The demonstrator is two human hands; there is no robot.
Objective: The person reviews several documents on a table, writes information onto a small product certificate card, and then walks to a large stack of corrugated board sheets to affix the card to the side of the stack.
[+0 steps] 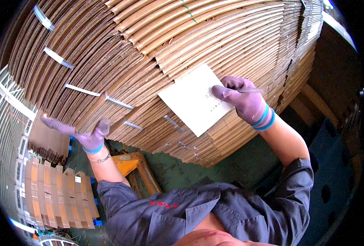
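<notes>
My right hand [247,98], in a purple glove with a teal cuff, is closed around a slim pen [254,90] whose back end sticks out past the knuckles. Its fingertips rest over a white sheet of paper [194,100] with some small dark marks on it. The paper lies tilted against the side of a tall stack of flat cardboard [239,37]. At the stack's lower left edge, my left hand [87,133], gloved alike, has its fingers stretched out and its thumb apart, touching the cardboard edges.
Pale straps [59,57] stick out from the cardboard edges. A yellow pallet-truck part [126,164] stands on the green floor [178,164] below the stack. More strapped cardboard [61,194] sits on a blue pallet [97,222] at left. Dark panels [334,164] stand at right.
</notes>
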